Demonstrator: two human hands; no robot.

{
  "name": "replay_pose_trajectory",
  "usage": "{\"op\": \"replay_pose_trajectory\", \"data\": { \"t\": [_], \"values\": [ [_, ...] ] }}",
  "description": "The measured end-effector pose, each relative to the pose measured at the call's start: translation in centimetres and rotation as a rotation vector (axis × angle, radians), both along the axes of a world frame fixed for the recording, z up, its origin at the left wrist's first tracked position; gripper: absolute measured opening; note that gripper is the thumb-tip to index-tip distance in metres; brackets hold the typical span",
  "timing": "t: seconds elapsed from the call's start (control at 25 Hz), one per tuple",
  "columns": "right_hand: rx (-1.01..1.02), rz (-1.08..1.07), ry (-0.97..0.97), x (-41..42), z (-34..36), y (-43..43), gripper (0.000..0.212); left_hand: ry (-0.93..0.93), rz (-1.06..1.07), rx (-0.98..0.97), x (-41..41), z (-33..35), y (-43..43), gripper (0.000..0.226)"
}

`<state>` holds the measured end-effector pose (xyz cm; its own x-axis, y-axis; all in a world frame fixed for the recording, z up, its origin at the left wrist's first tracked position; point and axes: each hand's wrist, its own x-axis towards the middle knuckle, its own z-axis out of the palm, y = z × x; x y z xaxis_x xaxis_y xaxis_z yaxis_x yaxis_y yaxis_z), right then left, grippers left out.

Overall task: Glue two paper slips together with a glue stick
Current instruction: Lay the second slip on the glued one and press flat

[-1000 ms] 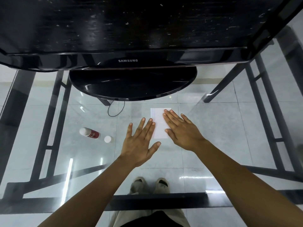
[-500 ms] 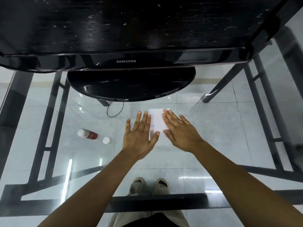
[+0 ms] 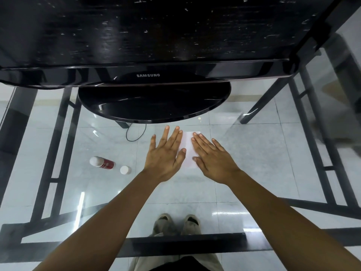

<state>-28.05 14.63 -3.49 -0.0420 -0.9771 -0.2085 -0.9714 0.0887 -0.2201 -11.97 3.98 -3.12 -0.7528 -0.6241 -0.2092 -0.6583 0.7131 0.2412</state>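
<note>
One white rectangle of thin paper (image 3: pixel 188 151) lies flat on the clear glass counter (image 3: pixel 254 163), near the round black monitor base (image 3: pixel 154 106). Whether it is two slips stacked cannot be told. The left grip (image 3: pixel 166 153), a bare hand with fingers straight and spread, rests over the paper's left edge. The right grip (image 3: pixel 214 160), likewise flat, presses on its right side. Paper this light is limp, creases easily and will probably skate on glass, so flat palms suit it; to lift it, pinch a corner. A red glue stick (image 3: pixel 102 162) lies well to the left, a small white cap (image 3: pixel 125 170) just beside it. The black monitor (image 3: pixel 175 36) reads "SAMSUNG"; the stick's label is unreadable.
</note>
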Motion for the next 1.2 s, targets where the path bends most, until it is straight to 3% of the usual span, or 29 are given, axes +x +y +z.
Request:
{"op": "replay_pose_trajectory", "data": {
  "t": [0.12, 0.6, 1.2],
  "values": [
    [0.002, 0.003, -0.006, -0.1, 0.0, 0.0, 0.056, -0.032, -0.110, -0.028, 0.5, -0.2, 0.2, 0.065],
    [0.000, 0.015, 0.012, -0.2, -0.1, 0.0, 0.056, 0.006, -0.051, -0.010, 1.6, -0.8, 2.1, 0.055],
    [-0.019, 0.025, 0.013, -0.8, 0.1, 1.4, 0.058, 0.001, -0.079, -0.076, 0.6, -1.2, 1.6, 0.062]
  ]
}}
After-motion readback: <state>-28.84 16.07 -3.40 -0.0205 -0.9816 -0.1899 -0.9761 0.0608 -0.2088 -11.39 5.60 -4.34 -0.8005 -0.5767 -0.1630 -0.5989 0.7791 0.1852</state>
